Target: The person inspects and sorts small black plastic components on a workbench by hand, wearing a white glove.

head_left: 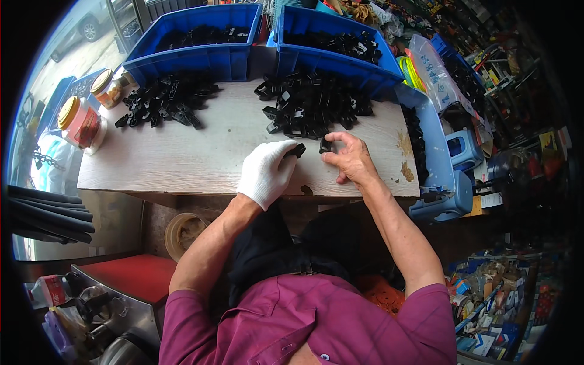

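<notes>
My left hand (266, 171), in a white knit glove, is closed round a small black plastic part (296, 151) that pokes out past the fingertips. Bare and just to its right, my right hand (353, 158) pinches another black plastic piece (325, 146) between thumb and forefinger. The two pieces are held a short gap apart over the table's near half. Right beyond my hands lies a heap of similar black parts (310, 100). A second heap (164, 100) spreads out to the left. What exactly these parts are, I cannot tell.
Two blue bins (193, 59) with black parts line the table's (225, 146) far edge. A lighter blue crate (435, 146) stands at the right end. Lidded jars (82, 125) sit at the left. Below the table are a round bucket (182, 234) and a red-topped cabinet (131, 274).
</notes>
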Available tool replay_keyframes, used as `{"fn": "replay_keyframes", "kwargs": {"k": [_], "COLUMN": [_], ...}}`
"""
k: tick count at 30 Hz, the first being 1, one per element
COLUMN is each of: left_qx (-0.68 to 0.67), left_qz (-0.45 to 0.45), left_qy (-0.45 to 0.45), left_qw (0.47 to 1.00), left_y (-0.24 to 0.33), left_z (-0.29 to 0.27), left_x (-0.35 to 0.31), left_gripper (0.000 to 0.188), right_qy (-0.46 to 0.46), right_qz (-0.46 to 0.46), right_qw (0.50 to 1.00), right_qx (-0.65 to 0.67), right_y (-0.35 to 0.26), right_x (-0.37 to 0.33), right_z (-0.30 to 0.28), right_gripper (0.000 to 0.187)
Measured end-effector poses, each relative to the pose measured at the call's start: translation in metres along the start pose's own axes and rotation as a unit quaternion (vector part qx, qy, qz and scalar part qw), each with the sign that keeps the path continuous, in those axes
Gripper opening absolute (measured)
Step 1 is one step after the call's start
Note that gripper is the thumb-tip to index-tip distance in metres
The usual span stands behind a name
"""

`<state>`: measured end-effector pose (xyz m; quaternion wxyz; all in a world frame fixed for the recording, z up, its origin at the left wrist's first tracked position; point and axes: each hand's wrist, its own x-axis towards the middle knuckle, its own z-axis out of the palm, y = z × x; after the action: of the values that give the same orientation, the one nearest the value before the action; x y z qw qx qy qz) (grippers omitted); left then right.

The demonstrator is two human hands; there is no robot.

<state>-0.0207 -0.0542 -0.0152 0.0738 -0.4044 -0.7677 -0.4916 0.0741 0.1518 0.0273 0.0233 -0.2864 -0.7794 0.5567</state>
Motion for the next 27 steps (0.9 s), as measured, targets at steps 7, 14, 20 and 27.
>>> {"fn": "replay_keyframes", "kwargs": {"k": [7, 14, 20, 27], "left_qx": [-0.016, -0.025, 0.005, 0.087], "left_qz": [0.0, 0.009, 0.067, 0.107], "left_qy": [-0.004, 0.007, -0.006, -0.08], "left_qw": [1.0, 1.0, 0.998, 0.987], "left_y": [0.001, 0.001, 0.002, -0.002], "left_z": [0.003, 0.005, 0.016, 0.025], "left_x": [0.003, 0.003, 0.014, 0.031], "left_gripper": [0.028, 0.028, 0.028, 0.026], "right_qy": [-0.009, 0.002, -0.012, -0.019], "right_qz": [0.007, -0.034, 0.006, 0.006], "right_qw": [1.0, 0.997, 1.0, 0.999], "right_qx": [-0.003, 0.069, 0.014, -0.032], "right_y": [-0.002, 0.003, -0.004, 0.001], "right_x": [-0.008, -0.009, -0.003, 0.003], "right_z": [0.009, 0.003, 0.007, 0.006], "right_gripper": [0.038, 0.041, 0.042, 0.037]}}
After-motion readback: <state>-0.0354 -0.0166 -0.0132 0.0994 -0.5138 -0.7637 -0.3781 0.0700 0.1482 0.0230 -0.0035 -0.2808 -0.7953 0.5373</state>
